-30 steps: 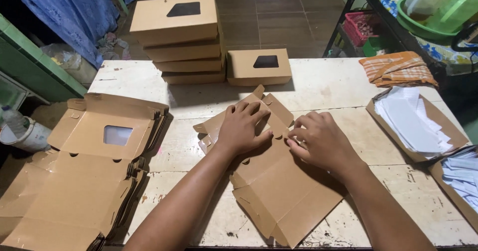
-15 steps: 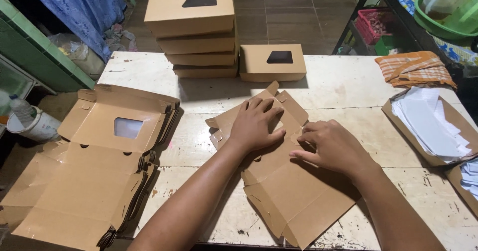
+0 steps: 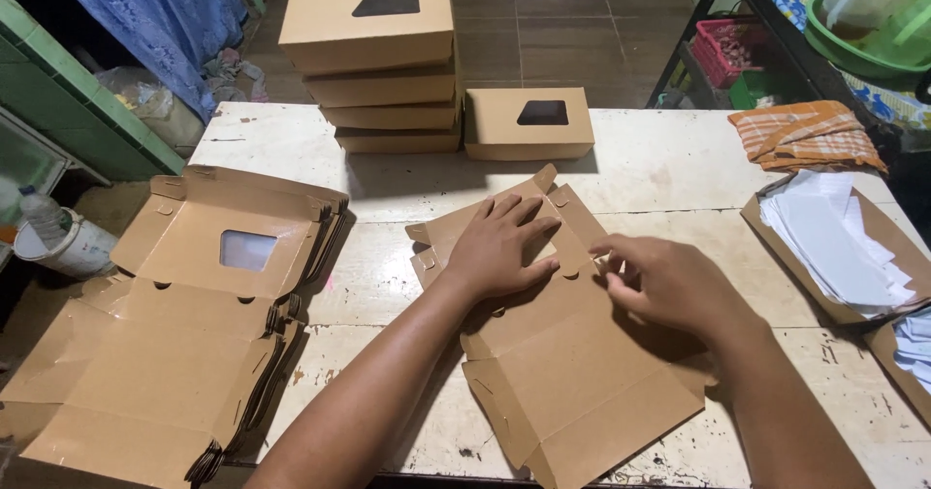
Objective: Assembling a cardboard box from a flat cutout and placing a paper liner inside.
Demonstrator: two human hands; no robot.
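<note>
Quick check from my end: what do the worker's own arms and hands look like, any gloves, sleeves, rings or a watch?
Both are bare. The left hand and right hand wear no gloves, and no rings show on the visible fingers. Both forearms are uncovered down to the bottom of the picture, with no sleeve edge, watch or wristband in sight.

R hand (image 3: 669,285) slid right, off the box blank (image 3: 572,373) toward its edge.

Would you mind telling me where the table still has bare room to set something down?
Bare table lies between the single box and the orange cloth, and behind the flat carton under the left hand and right hand. The left side is crowded with flat cartons; the right edge holds a paper tray.
</note>
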